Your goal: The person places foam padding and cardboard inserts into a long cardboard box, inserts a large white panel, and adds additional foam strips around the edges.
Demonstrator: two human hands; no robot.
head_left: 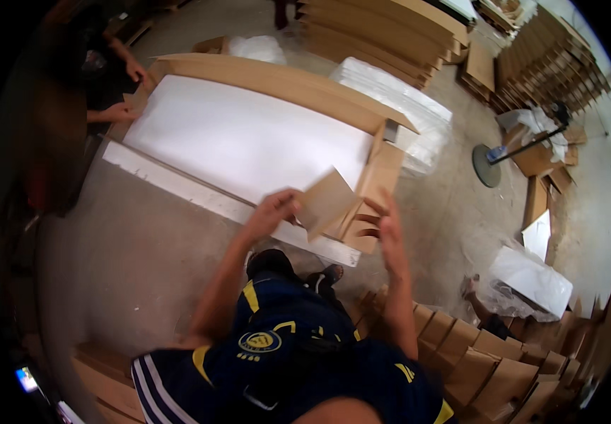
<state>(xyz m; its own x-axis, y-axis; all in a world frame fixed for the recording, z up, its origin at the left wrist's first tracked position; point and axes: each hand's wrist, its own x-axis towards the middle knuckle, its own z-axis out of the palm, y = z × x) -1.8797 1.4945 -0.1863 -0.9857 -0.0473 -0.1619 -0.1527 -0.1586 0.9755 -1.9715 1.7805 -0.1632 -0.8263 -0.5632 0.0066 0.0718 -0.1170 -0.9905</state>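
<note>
My left hand [275, 213] grips the left edge of a small brown cardboard piece [328, 201], which is tilted above the near right corner of a long open carton. My right hand [383, 226] is at the other side of the piece with its fingers spread; I see no grip on it. Inside the carton [270, 76] lies a large flat white panel [249, 134]. The carton's right end flap [383, 169] is folded outward below my right hand. A white bench edge [178, 180] shows under the carton.
At the carton's far left end, a co-worker's hands [123, 112] touch its corner. Plastic-wrapped white packages [404, 106] stand behind it, with stacked cardboard [376, 35] beyond. A round-based stand [487, 166] is at the right. Folded cartons [489, 367] are close by my right side.
</note>
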